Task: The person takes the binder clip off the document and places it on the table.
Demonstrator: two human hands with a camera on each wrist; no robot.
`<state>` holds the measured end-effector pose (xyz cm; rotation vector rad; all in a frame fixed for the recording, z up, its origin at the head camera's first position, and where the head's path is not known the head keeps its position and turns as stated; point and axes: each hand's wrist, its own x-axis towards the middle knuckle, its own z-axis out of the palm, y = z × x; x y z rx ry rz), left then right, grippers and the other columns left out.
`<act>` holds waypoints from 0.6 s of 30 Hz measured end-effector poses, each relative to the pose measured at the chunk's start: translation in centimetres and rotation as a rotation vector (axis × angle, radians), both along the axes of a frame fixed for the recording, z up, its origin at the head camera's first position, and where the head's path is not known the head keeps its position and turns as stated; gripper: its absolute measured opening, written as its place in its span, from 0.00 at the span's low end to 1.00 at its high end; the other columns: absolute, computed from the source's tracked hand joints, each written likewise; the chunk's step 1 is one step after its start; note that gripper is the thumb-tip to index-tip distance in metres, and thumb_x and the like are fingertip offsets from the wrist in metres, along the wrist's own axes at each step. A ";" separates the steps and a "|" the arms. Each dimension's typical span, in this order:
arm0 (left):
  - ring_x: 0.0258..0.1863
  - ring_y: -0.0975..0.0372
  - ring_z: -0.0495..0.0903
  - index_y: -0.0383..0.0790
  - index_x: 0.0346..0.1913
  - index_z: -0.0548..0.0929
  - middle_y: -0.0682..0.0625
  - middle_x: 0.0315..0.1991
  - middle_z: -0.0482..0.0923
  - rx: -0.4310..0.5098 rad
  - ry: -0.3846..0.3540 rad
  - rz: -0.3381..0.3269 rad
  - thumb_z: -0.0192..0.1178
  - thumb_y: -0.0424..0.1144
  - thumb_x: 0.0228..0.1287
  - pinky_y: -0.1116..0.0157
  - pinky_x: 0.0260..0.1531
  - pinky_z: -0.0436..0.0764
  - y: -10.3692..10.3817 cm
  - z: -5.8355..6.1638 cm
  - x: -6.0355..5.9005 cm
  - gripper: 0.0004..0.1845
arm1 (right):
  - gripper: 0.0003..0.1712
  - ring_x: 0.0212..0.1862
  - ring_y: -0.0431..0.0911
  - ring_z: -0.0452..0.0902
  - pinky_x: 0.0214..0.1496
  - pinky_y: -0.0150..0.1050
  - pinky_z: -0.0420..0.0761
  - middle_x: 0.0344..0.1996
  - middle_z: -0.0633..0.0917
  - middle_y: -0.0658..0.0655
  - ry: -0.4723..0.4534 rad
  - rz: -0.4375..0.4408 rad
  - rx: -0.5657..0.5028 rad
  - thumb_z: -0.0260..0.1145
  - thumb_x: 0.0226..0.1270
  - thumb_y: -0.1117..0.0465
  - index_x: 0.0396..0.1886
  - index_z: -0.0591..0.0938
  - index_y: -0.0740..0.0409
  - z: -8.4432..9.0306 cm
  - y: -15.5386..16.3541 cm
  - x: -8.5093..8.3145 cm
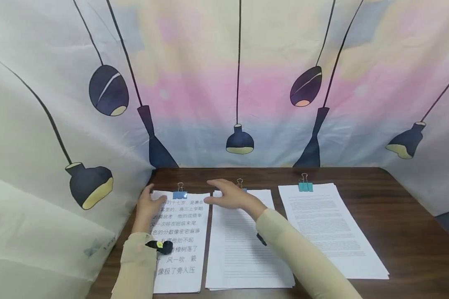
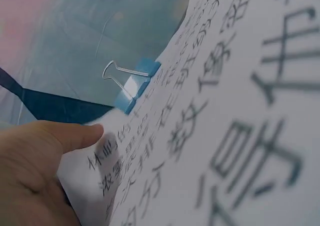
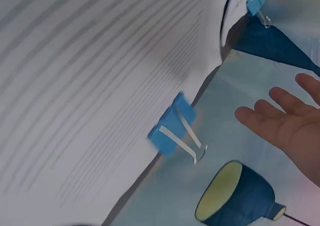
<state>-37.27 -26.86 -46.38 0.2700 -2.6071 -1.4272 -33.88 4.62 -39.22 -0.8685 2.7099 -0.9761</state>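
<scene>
Left hand [image 1: 148, 206]: thumb over the top corner of a paper stack [image 1: 177, 283]; whether it grips, I cannot tell. Probably floppy, slippery; best held near the blue clip [image 1: 180, 195] beside that thumb. Farther right, the right hand [image 1: 233, 196] spreads wide, empty.

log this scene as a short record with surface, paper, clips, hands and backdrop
surface: dark brown wood-grain table
paper: left stack, large print; middle stack and right stack, small print
clips: left clip and middle clip blue, right clip teal, each at its stack's top edge
left hand: at the left stack's top-left corner, grip unclear
right hand: by the middle stack's top end, holding nothing
backdrop: cloth printed with hanging lamps
</scene>
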 end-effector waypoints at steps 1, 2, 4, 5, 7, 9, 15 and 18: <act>0.64 0.42 0.67 0.41 0.76 0.58 0.33 0.67 0.65 0.010 -0.001 -0.011 0.60 0.41 0.69 0.46 0.62 0.67 -0.1 0.2 0.1 0.36 | 0.43 0.75 0.48 0.57 0.72 0.49 0.63 0.74 0.64 0.51 0.001 0.003 -0.010 0.61 0.68 0.37 0.76 0.62 0.49 0.1 -0.6 -0.2; 0.62 0.42 0.69 0.40 0.74 0.62 0.33 0.65 0.68 0.013 0.003 -0.031 0.62 0.41 0.68 0.46 0.61 0.68 -0.2 0.3 0.1 0.35 | 0.42 0.74 0.48 0.58 0.72 0.49 0.64 0.73 0.65 0.51 -0.001 0.007 -0.018 0.61 0.68 0.37 0.76 0.62 0.49 0.1 -1.1 -0.5; 0.57 0.44 0.73 0.39 0.68 0.72 0.35 0.59 0.74 0.010 -0.004 -0.091 0.64 0.43 0.67 0.48 0.58 0.71 -0.4 0.5 0.3 0.29 | 0.40 0.74 0.48 0.59 0.71 0.49 0.65 0.73 0.66 0.51 -0.003 0.012 -0.033 0.60 0.69 0.38 0.75 0.64 0.49 0.2 -2.0 -0.9; 0.56 0.46 0.75 0.37 0.65 0.76 0.36 0.57 0.77 0.002 -0.001 -0.135 0.64 0.43 0.67 0.49 0.57 0.72 -0.5 0.6 0.4 0.26 | 0.40 0.74 0.48 0.60 0.71 0.48 0.65 0.73 0.67 0.50 -0.006 0.010 -0.037 0.60 0.69 0.38 0.75 0.64 0.49 0.2 -2.3 -1.0; 0.51 0.51 0.79 0.33 0.58 0.81 0.39 0.53 0.81 -0.018 0.019 -0.221 0.61 0.43 0.69 0.54 0.55 0.75 -0.7 0.7 0.6 0.20 | 0.39 0.74 0.47 0.59 0.72 0.48 0.64 0.72 0.67 0.50 -0.007 0.002 -0.049 0.61 0.70 0.39 0.75 0.65 0.49 0.3 -3.0 -1.3; 0.43 0.56 0.81 0.32 0.55 0.82 0.42 0.45 0.84 -0.003 0.007 -0.280 0.60 0.43 0.71 0.60 0.48 0.78 -0.9 0.9 0.8 0.18 | 0.38 0.74 0.48 0.59 0.72 0.48 0.63 0.72 0.67 0.51 0.008 -0.011 -0.043 0.60 0.71 0.41 0.75 0.65 0.49 0.6 -3.8 -1.3; 0.32 0.61 0.80 0.31 0.54 0.80 0.45 0.38 0.84 0.057 0.027 -0.370 0.57 0.42 0.73 0.67 0.35 0.77 -1.1 1.8 0.9 0.17 | 0.36 0.74 0.49 0.60 0.72 0.46 0.64 0.72 0.67 0.54 0.058 -0.005 0.024 0.57 0.74 0.42 0.75 0.63 0.51 1.3 -6.7 -1.4; 0.32 0.59 0.80 0.32 0.54 0.80 0.44 0.38 0.84 0.087 0.033 -0.389 0.58 0.43 0.73 0.65 0.35 0.78 -1.0 2.6 1.0 0.18 | 0.35 0.72 0.48 0.64 0.70 0.45 0.67 0.71 0.69 0.53 0.041 0.004 0.013 0.54 0.75 0.41 0.75 0.64 0.51 1.3 -7.7 -1.7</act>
